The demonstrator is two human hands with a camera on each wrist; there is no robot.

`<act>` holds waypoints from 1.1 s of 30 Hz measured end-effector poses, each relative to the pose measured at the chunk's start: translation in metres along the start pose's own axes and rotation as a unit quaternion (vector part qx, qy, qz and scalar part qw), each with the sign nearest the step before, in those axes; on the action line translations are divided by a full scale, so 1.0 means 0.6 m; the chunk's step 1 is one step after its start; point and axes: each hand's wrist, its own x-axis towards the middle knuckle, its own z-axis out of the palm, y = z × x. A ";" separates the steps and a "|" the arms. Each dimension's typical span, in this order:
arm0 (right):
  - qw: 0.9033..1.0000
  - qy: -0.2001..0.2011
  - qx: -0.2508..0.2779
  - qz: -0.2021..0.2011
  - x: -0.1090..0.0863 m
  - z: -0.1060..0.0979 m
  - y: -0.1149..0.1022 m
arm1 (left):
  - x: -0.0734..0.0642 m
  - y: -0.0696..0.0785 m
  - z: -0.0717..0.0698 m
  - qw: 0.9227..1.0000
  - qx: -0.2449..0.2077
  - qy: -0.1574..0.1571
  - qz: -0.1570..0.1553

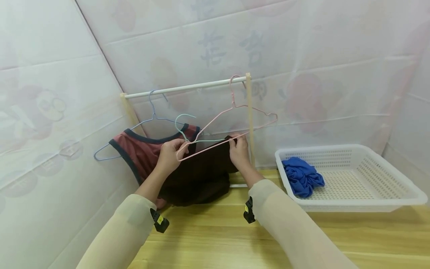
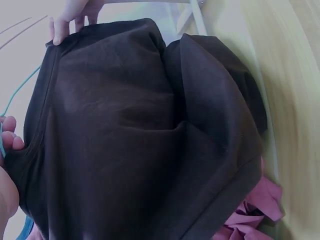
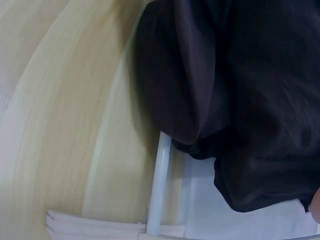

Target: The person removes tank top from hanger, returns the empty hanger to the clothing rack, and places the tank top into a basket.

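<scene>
A dark brown garment [image 1: 201, 173] hangs between the two hands in front of the rack. The left hand [image 1: 169, 155] pinches its upper left edge together with a mint-green hanger [image 1: 175, 123], whose hook points up. At the upper right edge, the right hand [image 1: 239, 151] pinches the cloth near the hanger's right end. In the left wrist view the garment [image 2: 110, 125] spreads wide, with the right hand's fingers [image 2: 61, 30] on its top corner. The right wrist view shows mostly its dark folds [image 3: 270, 100]; little of the hand appears there.
A pink hanger [image 1: 233, 99] hangs from the rack's white rail [image 1: 201, 86], its lower bar crossing before the hands. Left of it, a blue hanger [image 1: 153, 108] carries a reddish sleeveless top [image 1: 142, 147]. A white basket [image 1: 352, 204] at right holds a crumpled blue cloth [image 1: 302, 177].
</scene>
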 end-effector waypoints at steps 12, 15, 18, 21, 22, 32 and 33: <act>0.990 0.063 0.093 0.085 -0.008 0.011 -0.006 | 0.008 0.004 0.004 0.998 -0.014 0.049 -0.037; 0.984 0.072 0.124 0.109 -0.010 0.015 -0.003 | 0.009 0.005 0.006 0.997 -0.018 0.061 -0.038; 0.979 0.085 0.135 0.125 -0.010 0.017 -0.004 | 0.008 0.005 0.007 0.996 -0.014 0.075 -0.038; 0.976 0.093 0.138 0.140 -0.011 0.018 -0.006 | 0.006 0.006 0.006 0.995 -0.011 0.090 -0.041; 0.975 0.094 0.139 0.144 -0.012 0.018 -0.007 | 0.006 0.006 0.006 0.995 -0.011 0.094 -0.041; 0.989 0.087 0.071 0.097 -0.011 0.013 -0.003 | 0.003 0.003 0.011 0.994 -0.019 0.100 -0.026; 0.990 0.087 0.063 0.091 -0.010 0.012 -0.003 | 0.003 0.003 0.012 0.994 -0.020 0.100 -0.023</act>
